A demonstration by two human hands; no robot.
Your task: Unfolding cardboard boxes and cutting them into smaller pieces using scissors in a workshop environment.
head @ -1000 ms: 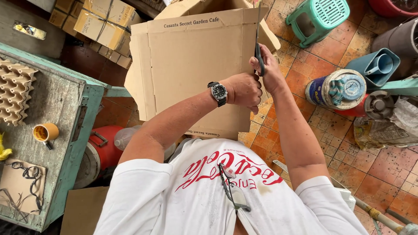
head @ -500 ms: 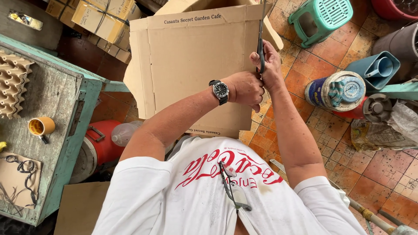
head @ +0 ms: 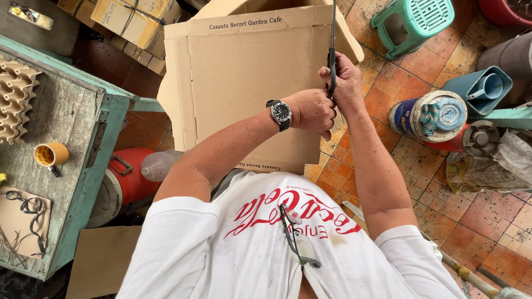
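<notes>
From the head camera, looking straight down, the lower half of the frame is filled by the person's white shirt [head: 249, 249] with red lettering, and a pair of glasses [head: 293, 235] hangs at its collar. At the left edge stands a worn green table [head: 94, 149] with egg trays [head: 16, 105] at its upper left, a small yellow cup [head: 51, 154] below them and a piece of card with dark cords [head: 25, 213] near the lower left corner. Under the table's right side sit a red canister [head: 130, 174] and a clear plastic bottle [head: 160, 163]. In the upper left of the frame are tied cardboard boxes [head: 138, 16]; in the upper right a green plastic stool [head: 415, 22] stands on the orange tiled floor [head: 482, 216], with a blue funnel [head: 485, 86] and a paint can [head: 435, 116] covered by a cloth at the right. The large flat cardboard sheet [head: 244, 94] fills the upper centre, propped up before the person. A long dark blade [head: 332, 39] runs up along the sheet's right edge to the top of the frame. The left hand [head: 313, 111], with a wristwatch [head: 281, 113] on its wrist, is closed in a fist just below the blade, and the right hand [head: 346, 83] is clamped around the blade's handle; the two hands touch each other at the sheet's right edge, and their forearms cover part of the sheet's lower right.
</notes>
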